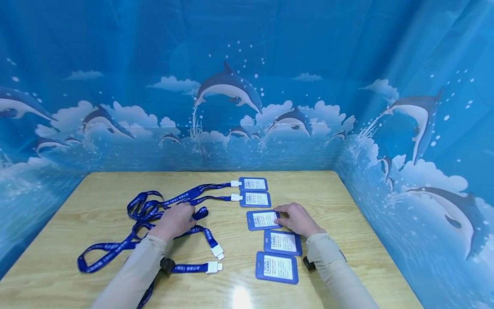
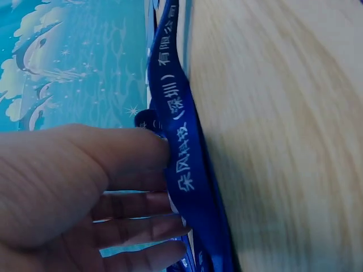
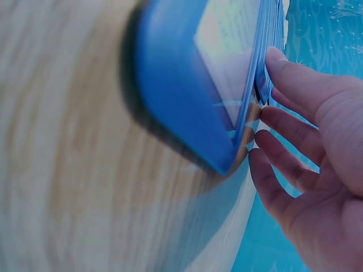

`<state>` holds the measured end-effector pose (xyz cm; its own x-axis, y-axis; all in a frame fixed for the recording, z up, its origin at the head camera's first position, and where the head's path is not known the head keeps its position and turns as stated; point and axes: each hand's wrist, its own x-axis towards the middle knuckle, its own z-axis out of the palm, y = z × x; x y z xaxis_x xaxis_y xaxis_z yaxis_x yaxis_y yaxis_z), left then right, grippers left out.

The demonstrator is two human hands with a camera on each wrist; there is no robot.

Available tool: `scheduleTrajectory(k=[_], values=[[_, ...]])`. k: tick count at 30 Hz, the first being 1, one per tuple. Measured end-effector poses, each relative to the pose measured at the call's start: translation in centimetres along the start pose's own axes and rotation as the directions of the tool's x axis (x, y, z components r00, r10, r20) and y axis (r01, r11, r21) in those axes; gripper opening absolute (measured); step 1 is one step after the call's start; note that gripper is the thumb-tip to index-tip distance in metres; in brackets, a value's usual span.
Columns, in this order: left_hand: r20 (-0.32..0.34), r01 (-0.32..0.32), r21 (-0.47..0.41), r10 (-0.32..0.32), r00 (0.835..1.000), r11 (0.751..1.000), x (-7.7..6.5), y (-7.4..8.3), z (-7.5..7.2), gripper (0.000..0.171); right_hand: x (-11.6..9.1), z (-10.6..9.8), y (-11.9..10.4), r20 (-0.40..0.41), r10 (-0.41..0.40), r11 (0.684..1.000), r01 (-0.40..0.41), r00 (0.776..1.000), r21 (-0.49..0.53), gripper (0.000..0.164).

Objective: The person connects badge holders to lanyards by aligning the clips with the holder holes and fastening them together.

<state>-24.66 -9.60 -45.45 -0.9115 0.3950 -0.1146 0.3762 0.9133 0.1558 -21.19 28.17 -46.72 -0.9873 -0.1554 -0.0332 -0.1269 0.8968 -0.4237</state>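
My left hand [image 1: 176, 221] is at a tangle of blue printed lanyards on the left of the table. In the left wrist view its thumb and forefinger pinch a lanyard strap [image 2: 180, 141], while the other fingers lie loosely behind. One white lanyard clip [image 1: 218, 251] lies right of that hand, another clip [image 1: 213, 267] nearer the front. My right hand [image 1: 297, 219] holds the right end of a blue card holder [image 1: 262, 219] between thumb and fingers. In the right wrist view, a nearer card holder [image 3: 176, 85] partly hides the held one.
Two card holders at the back, one [image 1: 253, 184] behind the other [image 1: 255, 199], are joined to lanyards by white clips. Two loose holders, one [image 1: 283, 243] and another [image 1: 276, 268], lie nearer the front. A dolphin-print curtain [image 1: 231, 146] surrounds the wooden table [image 1: 216, 296].
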Motion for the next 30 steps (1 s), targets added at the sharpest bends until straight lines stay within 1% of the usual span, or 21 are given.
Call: scheduleTrajectory(k=[3, 6, 8, 12, 14, 17, 19, 23, 25, 27, 30], values=[[-0.016, -0.008, -0.002, 0.008, 1.000, 1.000, 0.0, 0.1, -0.3, 0.018, 0.0, 0.0, 0.0, -0.002, 0.000, 1.000, 0.000, 1.000, 0.008, 0.043], [-0.051, -0.046, -0.034, 0.044, 0.998, 0.998, -0.1, 0.3, -1.1, 0.016, 0.0, -0.1, -0.1, 0.001, -0.006, 1.000, 0.006, 1.000, 0.008, 0.042], [-0.085, -0.080, -0.061, 0.075, 0.994, 0.995, -0.1, 0.5, -1.8, 0.019, 0.0, -0.2, -0.1, 0.005, -0.006, 1.000, 0.006, 1.000, 0.006, 0.042], [-0.174, -0.150, -0.097, 0.131, 0.976, 0.984, -0.3, 1.3, -3.1, 0.028, 0.0, -0.2, -0.1, 0.007, -0.007, 1.000, 0.007, 1.000, 0.001, 0.042], [-0.223, -0.184, -0.114, 0.156, 0.962, 0.976, -0.4, 1.8, -3.5, 0.031, 0.0, -0.2, -0.1, 0.006, -0.009, 1.000, 0.009, 1.000, -0.003, 0.042], [-0.264, -0.221, -0.133, 0.180, 0.947, 0.966, -0.5, 2.6, -3.8, 0.031, 0.0, -0.1, -0.1, 0.002, -0.015, 1.000, 0.015, 1.000, -0.008, 0.041], [-0.264, -0.230, -0.152, 0.185, 0.947, 0.961, -0.4, 3.1, -3.8, 0.032, 0.0, -0.1, -0.1, 0.000, -0.014, 1.000, 0.014, 1.000, -0.006, 0.041], [-0.211, -0.190, -0.246, 0.139, 0.968, 0.950, -0.2, 4.0, -3.6, 0.036, -0.1, -0.1, -0.1, 0.001, -0.011, 1.000, 0.011, 1.000, -0.005, 0.042], [-0.197, -0.171, -0.280, 0.117, 0.973, 0.945, -0.1, 4.3, -3.5, 0.036, -0.1, -0.1, -0.2, 0.001, -0.009, 1.000, 0.009, 1.000, -0.005, 0.042], [-0.200, -0.173, -0.290, 0.117, 0.973, 0.941, 0.0, 4.5, -3.4, 0.034, -0.1, -0.1, -0.2, 0.000, -0.008, 1.000, 0.008, 1.000, -0.006, 0.042], [-0.215, -0.194, -0.259, 0.139, 0.967, 0.946, 0.1, 4.5, -3.3, 0.031, -0.1, -0.1, -0.2, -0.001, -0.004, 1.000, 0.004, 1.000, -0.004, 0.041]])
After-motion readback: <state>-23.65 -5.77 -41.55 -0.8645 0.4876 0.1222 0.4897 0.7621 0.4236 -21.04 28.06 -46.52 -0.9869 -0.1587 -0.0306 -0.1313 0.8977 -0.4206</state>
